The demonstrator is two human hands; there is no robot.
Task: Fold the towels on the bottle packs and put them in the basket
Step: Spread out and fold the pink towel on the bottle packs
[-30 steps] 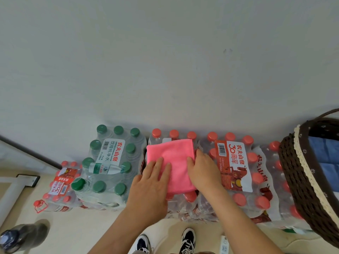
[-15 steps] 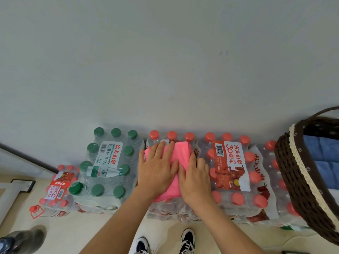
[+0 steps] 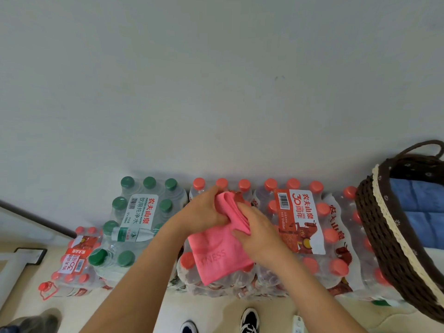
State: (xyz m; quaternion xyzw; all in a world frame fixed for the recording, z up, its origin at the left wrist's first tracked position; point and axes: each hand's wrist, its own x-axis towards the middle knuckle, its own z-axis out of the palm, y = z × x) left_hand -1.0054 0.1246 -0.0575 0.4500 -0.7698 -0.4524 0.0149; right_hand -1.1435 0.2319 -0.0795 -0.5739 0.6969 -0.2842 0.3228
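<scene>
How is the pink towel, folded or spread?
Partly folded: left hand and right hand grip the pink towel, layers bunched; near part flat on a bottle pack.

basket (image 3: 384,248) at 3 o'clock runs off the right edge, and its rim hides part of the blue towels (image 3: 418,207) inside. pink towel (image 3: 216,255): far end bunched between left hand (image 3: 204,212) and right hand (image 3: 260,233), layers can't be counted, fingertips buried in cloth. embossed word only partly legible. bottle pack (image 3: 217,288) under it mostly covered. shoes (image 3: 249,319) at 6 cut by the bottom edge. dark blurred object (image 3: 33,320) at 7, cut off, can't identify. label (image 3: 298,219) small print unreadable.
</scene>
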